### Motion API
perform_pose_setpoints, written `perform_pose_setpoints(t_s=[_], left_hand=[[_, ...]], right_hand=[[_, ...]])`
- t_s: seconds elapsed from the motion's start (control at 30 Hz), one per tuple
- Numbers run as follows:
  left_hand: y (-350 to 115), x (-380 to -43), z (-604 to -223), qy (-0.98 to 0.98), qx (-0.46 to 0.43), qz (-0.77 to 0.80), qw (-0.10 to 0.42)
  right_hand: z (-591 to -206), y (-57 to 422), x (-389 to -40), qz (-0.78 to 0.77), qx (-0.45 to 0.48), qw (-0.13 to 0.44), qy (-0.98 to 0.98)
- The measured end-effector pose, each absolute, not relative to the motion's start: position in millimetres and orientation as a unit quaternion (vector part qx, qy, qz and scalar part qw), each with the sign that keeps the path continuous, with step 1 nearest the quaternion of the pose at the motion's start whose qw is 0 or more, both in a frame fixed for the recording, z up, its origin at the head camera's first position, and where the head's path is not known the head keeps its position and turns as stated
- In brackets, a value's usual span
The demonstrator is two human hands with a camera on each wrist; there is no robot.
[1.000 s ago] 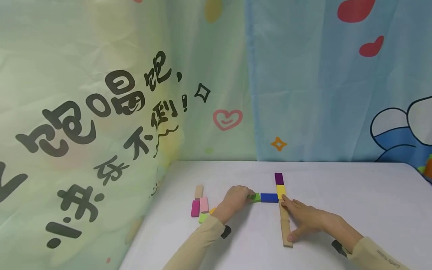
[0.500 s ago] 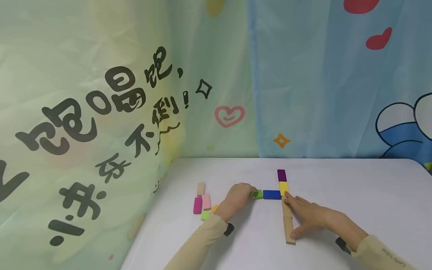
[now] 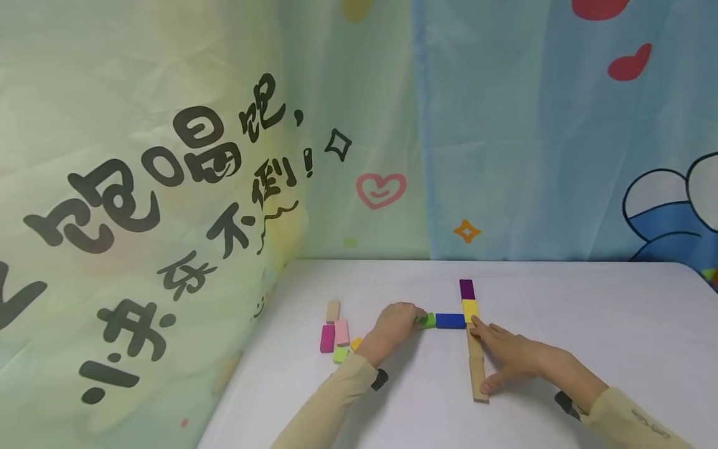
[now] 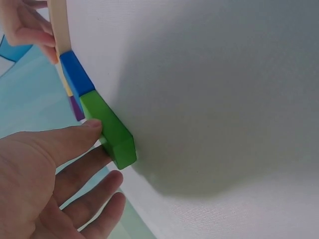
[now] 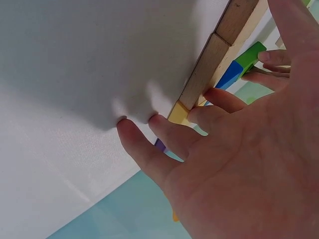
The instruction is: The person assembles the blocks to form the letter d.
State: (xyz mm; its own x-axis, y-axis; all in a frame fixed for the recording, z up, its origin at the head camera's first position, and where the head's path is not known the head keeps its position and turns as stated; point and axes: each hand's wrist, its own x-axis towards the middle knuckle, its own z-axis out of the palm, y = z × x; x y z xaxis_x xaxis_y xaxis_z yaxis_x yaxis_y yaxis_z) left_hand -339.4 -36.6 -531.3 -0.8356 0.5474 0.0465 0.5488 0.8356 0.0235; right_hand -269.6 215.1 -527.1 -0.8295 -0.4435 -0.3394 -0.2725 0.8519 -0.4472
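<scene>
In the head view, a row of small blocks runs away from me: two plain wooden blocks, a yellow block and a dark purple block at the far end. A blue block joins the row from the left. My left hand pinches a green block between thumb and index finger, its end against the blue block's end. My right hand lies along the row's right side with fingers spread, the thumb at the nearest wooden block and fingertips by the yellow one.
Left of my left hand lie loose blocks: a plain wooden block, a magenta block, a pink block, a light green block and a partly hidden orange block. A printed curtain stands behind the white table.
The head view has shifted slightly. Both hands keep their places at the blocks, and the green block stays at the blue block's end.
</scene>
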Motion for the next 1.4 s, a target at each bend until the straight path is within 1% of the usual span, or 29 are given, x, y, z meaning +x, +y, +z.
perform_pose_setpoints(t_s=[0.27,0.5,1.0,1.4], left_hand=[[-39.2,-336.7,-532.5,-0.958,-0.287,-0.021,0.020],[-36.0,-342.7,-536.1,-0.953,-0.298,-0.011,0.046],[-36.7,-339.6,-539.4,-0.954,-0.290,0.014,0.073],[-36.4,-336.4,-540.8,-0.957,-0.281,0.011,0.076]], right_hand=[[-529.8,214.0,-269.5,-0.194,-0.196,0.222,0.935],[-522.5,216.0,-270.4,-0.188,-0.190,0.222,0.938],[-524.9,215.9,-270.7,-0.196,-0.200,0.217,0.935],[-525.7,215.7,-270.7,-0.202,-0.194,0.226,0.933]])
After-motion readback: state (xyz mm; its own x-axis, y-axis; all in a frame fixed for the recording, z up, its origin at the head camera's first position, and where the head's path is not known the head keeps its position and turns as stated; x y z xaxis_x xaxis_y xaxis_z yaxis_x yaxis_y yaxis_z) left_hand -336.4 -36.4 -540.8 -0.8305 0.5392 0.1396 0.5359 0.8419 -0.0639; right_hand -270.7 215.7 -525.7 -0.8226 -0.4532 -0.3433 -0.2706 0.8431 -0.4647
